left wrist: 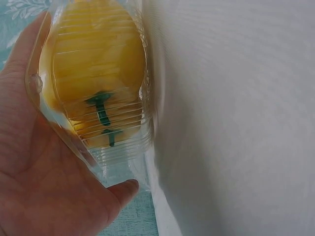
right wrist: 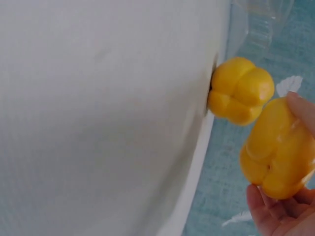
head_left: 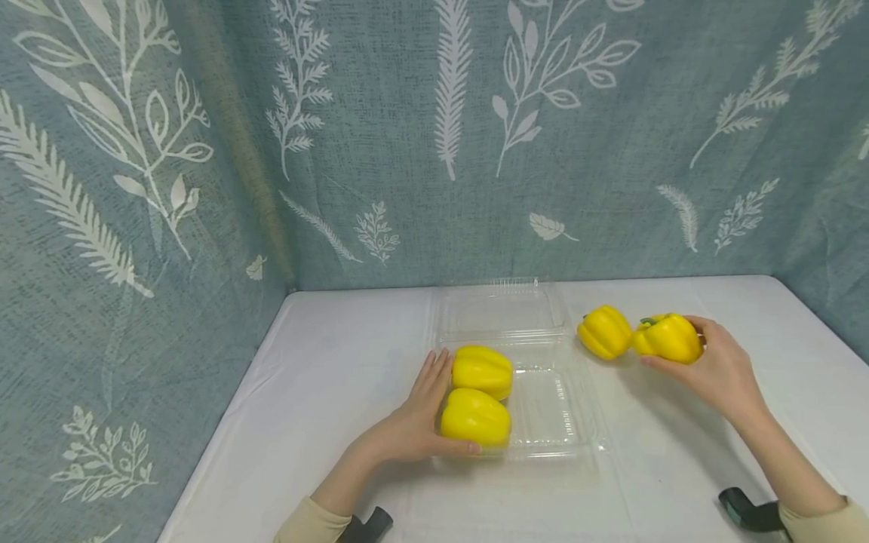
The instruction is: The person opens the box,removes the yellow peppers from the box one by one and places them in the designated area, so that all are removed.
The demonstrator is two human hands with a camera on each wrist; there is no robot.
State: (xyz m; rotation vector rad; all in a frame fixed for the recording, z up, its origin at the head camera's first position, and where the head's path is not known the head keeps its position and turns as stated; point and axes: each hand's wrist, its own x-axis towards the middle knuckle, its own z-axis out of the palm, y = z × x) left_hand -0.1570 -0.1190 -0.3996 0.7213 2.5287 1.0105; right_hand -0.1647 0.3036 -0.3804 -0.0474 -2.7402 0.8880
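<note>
1. Presently, the right hand [head_left: 726,369] curls thumb and fingers around a raised pepper [head_left: 670,338], at two o'clock from the clear container [head_left: 543,407].
2. Left hand [head_left: 419,422]: fingers extended, thumb spread, against the container's nine o'clock side.
3. Inside, at nine o'clock: a rear pepper [head_left: 483,372], a front pepper [head_left: 476,418].
4. Loose pepper [head_left: 604,332]: just beside the gripped one, at its nine o'clock.

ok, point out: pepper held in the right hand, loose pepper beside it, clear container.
Held pepper [head_left: 670,340]: head view, middle of its yellow side.
Loose pepper [right wrist: 241,91]: right wrist view, lobed end.
Clear container [head_left: 538,407]: head view, bare floor of its base.
</note>
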